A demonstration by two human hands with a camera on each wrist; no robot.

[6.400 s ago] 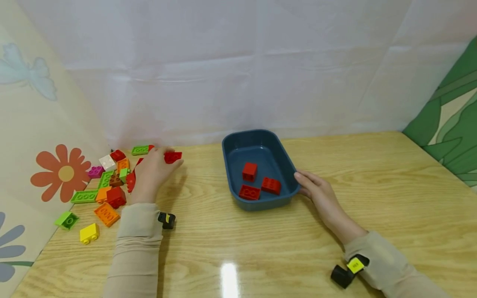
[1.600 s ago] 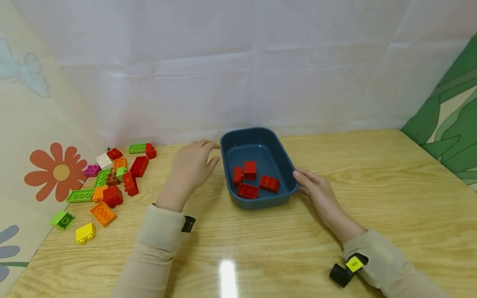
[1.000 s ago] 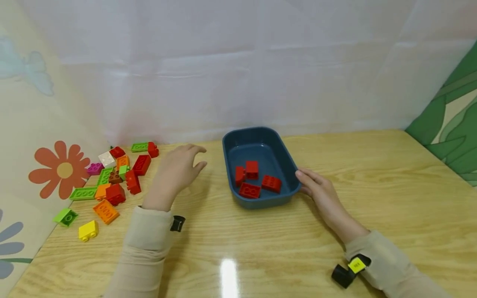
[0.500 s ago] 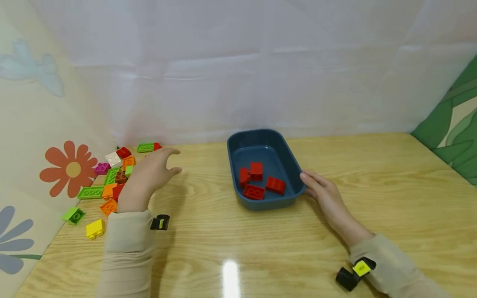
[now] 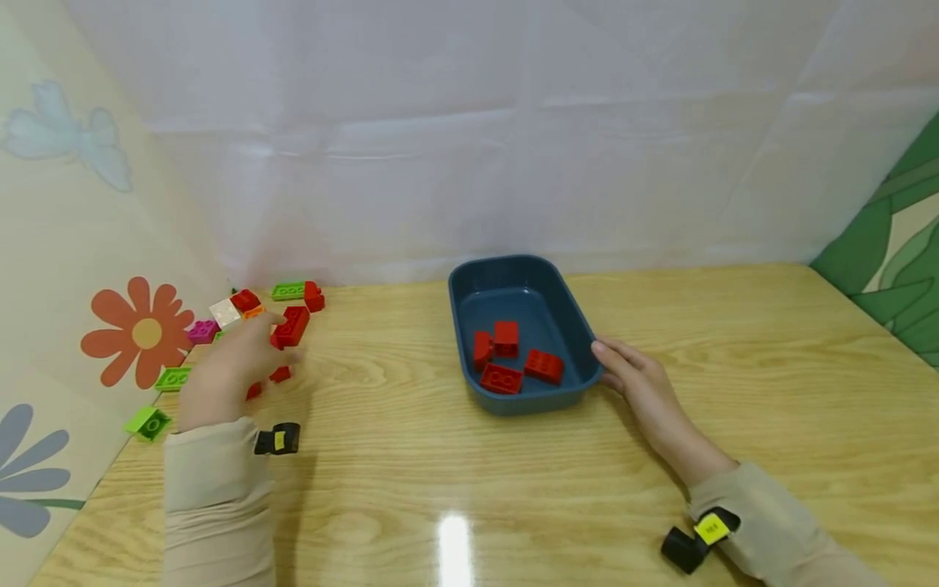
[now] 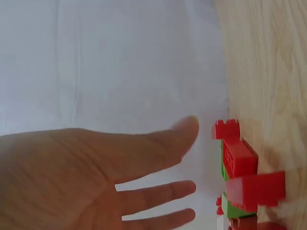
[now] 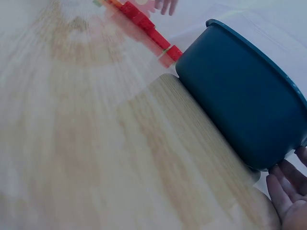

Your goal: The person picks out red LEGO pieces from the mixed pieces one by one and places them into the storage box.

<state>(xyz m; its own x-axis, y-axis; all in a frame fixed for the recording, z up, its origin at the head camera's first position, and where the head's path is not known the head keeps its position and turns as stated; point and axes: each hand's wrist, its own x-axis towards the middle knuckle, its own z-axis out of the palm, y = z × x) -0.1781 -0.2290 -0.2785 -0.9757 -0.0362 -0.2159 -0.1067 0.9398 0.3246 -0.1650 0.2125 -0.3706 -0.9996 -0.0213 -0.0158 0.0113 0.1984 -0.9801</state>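
My left hand (image 5: 231, 367), slightly blurred, hovers over the pile of toy building bricks at the left, fingers apart and holding nothing. In the left wrist view its thumb (image 6: 158, 148) and fingers reach toward the red bricks (image 6: 256, 190). Just beyond the fingertips lies a long red brick (image 5: 292, 326), with a small red brick (image 5: 314, 297) behind it. My right hand (image 5: 638, 383) holds the near right corner of a dark blue bin (image 5: 531, 405), thumb at the rim. Several red bricks (image 5: 506, 338) lie inside the bin. The left hand covers part of the pile.
Around the left hand lie a white brick (image 5: 224, 313), a magenta brick (image 5: 203, 331), green plates (image 5: 173, 379) and a lime brick (image 5: 148, 424). A white cloth (image 5: 513, 163) hangs behind the wooden table (image 5: 381, 489). Printed panels stand at both sides.
Earlier my left hand held a red brick at the pile; one more red brick then lay in the bin. Since then the left hand has moved left, back over the pile. The right hand stays at the bin.
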